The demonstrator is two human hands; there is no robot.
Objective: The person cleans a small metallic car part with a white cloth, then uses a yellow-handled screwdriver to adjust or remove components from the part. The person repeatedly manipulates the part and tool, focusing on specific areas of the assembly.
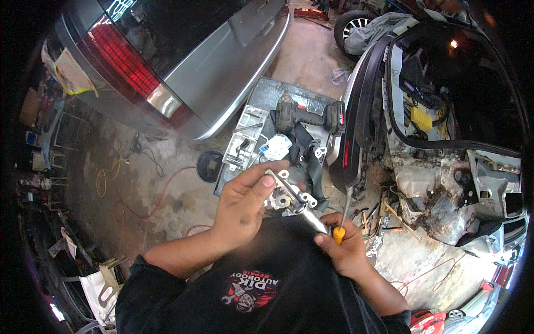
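Observation:
My left hand (242, 205) is closed on a metal mechanism (293, 195) with a flat plate, pale round lugs and a shiny tube (313, 219) sticking out toward my right. At the tube's far end is my right hand (349, 248), its fingers closed around a screwdriver (339, 234). The screwdriver has a yellow-orange handle and a thin shaft pointing up and away from me. My right thumb lies close to the tube; whether it also grips it, I cannot tell. Both hands are in front of my black shirt.
Beyond my hands, a work surface (267, 92) carries a cordless drill (308, 116), a grey parts tray (245, 136) and black strap-like pieces (311, 167). A dark bucket (209, 166) stands at its left. Cars flank it: a grey one (222, 67) left, a stripped body (439, 183) right.

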